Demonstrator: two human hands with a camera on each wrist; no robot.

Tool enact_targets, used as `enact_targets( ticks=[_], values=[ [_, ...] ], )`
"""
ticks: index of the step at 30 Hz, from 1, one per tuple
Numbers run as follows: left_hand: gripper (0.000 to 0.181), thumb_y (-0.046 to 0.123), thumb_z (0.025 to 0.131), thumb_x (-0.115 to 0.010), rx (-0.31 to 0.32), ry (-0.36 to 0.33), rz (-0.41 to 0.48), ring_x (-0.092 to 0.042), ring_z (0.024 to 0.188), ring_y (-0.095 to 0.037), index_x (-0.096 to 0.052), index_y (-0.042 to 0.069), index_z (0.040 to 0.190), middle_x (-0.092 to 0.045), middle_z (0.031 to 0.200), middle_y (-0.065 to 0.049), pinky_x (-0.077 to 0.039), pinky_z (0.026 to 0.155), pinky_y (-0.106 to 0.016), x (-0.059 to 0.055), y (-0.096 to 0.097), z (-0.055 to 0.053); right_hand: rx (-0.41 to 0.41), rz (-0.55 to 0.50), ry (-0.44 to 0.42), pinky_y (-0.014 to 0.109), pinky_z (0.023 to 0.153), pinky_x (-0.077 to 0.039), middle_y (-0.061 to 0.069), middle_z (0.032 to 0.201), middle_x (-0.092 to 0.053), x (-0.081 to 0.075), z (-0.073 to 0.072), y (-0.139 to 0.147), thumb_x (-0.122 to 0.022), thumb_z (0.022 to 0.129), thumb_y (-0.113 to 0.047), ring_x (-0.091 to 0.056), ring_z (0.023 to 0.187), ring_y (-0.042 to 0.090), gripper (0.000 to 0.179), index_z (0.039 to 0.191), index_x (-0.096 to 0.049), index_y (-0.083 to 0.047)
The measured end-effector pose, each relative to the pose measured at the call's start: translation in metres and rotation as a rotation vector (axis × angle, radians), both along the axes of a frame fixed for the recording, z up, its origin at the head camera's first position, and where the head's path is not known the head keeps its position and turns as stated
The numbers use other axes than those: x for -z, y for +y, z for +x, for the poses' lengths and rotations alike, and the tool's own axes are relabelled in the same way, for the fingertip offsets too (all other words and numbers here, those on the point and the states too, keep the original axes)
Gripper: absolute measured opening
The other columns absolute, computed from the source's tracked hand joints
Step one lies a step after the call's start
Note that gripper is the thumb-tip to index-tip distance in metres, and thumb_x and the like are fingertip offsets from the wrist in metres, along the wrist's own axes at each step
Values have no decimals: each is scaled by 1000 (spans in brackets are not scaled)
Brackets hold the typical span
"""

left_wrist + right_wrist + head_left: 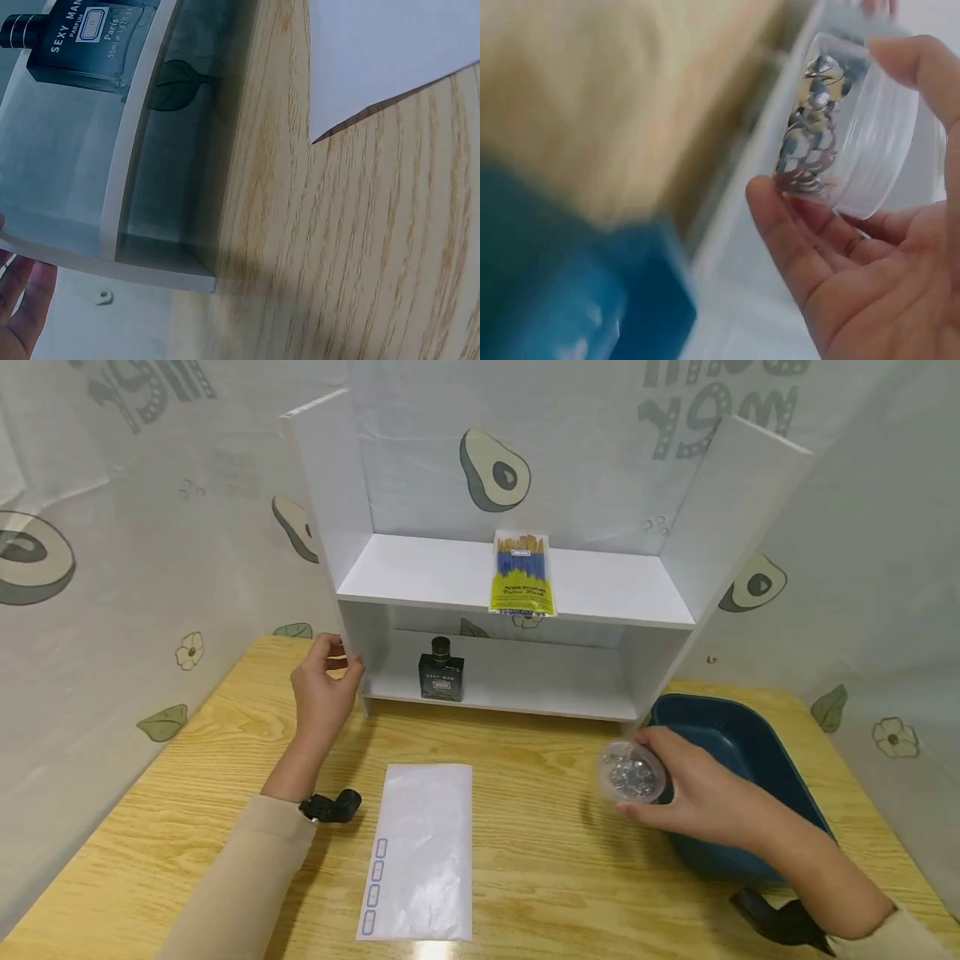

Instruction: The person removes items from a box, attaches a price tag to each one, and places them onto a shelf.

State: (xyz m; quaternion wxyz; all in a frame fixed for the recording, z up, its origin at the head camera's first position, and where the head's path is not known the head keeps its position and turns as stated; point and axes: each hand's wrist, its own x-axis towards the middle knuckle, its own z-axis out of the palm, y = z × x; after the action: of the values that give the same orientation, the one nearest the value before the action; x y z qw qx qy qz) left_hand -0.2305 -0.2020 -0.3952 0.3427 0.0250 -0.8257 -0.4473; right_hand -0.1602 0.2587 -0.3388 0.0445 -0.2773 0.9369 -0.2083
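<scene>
My right hand (701, 789) holds a small clear plastic jar (632, 773) between thumb and fingers, above the table beside the blue bin. Through its wall in the right wrist view, the jar (817, 127) shows shiny silver round pieces that look like thumbtacks. At the left, my left hand (324, 685) grips the side panel of the white shelf (525, 689), fingers on the outer face. On its lower board stands a dark perfume bottle (441, 672). A pack of artist brushes (522, 575) lies on the upper board, slightly over the front edge.
A dark blue bin (720, 727) stands on the wooden table (540, 860) at the right, close to the shelf. A white sheet (423, 852) with small printed labels along its left edge lies in front of the shelf. Patterned sheeting surrounds the table.
</scene>
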Motion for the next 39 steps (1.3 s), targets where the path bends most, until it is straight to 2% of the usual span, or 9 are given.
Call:
enact_targets(
  ticks=[5,9,15,20,23,27,31,36,39],
  values=[
    [20,6,98,-67,-11,-4,-12,-74,104,-41,-65,-2,116,-73,114,-24,-63,80,-35,0,-1,2,-44,-28,-101,25,75,-55,5,121,-63,24,9,-34,-84,84,-54,-62,99,8,75,134,-54,-7],
    [23,6,99,-67,-1,-15,5,-74,106,-41,-65,-2,120,-72,118,-24,-63,85,-56,2,-1,5,-41,-38,-150,26,79,-56,6,124,-62,44,7,-50,-84,84,-52,-62,102,10,78,136,-53,-4],
    [36,4,98,-66,76,-83,53,-71,117,-42,-62,-3,134,-69,127,-25,-60,93,-58,1,1,11,-22,-36,-120,28,78,-56,8,125,-62,62,0,-61,-84,84,-50,-63,101,12,79,138,-53,-2],
    [42,11,101,-63,109,-217,47,-67,118,-41,-53,-7,138,-65,128,-26,-60,98,-53,1,3,21,-39,-68,-111,28,78,-57,11,126,-62,66,-6,-65,-84,85,-48,-63,102,14,77,137,-53,0],
    [41,16,103,-60,95,-327,-7,-68,110,-38,-53,-10,134,-67,120,-27,-60,91,-45,5,2,28,-44,-77,-130,29,78,-57,11,125,-62,67,-9,-68,-85,85,-47,-63,102,14,76,136,-53,-1],
    [37,19,103,-58,98,-487,-91,-68,92,-34,-58,-11,125,-69,108,-26,-53,70,-31,12,-2,37,-27,-70,-160,29,78,-57,11,127,-62,69,-11,-72,-85,85,-47,-64,102,14,77,138,-52,-2],
    [30,19,101,-62,235,-601,-194,-62,81,-25,-63,-8,115,-68,97,-19,-47,63,-26,20,-3,42,-25,-66,-164,29,79,-57,11,127,-62,71,-12,-73,-85,84,-46,-64,103,15,78,139,-52,-1],
    [24,18,95,-75,518,-579,-388,-62,85,-20,-69,-1,108,-70,95,-11,-54,76,-34,28,13,45,-41,-67,-149,29,79,-57,11,125,-62,72,-12,-73,-85,84,-46,-64,102,14,77,137,-53,-1],
    [35,28,89,-83,581,-588,-544,-61,96,-21,-72,4,111,-70,104,-8,-55,90,-40,28,28,50,-42,-73,-158,29,79,-57,11,125,-62,72,-11,-73,-85,85,-46,-64,102,14,76,137,-53,-1]
  ],
)
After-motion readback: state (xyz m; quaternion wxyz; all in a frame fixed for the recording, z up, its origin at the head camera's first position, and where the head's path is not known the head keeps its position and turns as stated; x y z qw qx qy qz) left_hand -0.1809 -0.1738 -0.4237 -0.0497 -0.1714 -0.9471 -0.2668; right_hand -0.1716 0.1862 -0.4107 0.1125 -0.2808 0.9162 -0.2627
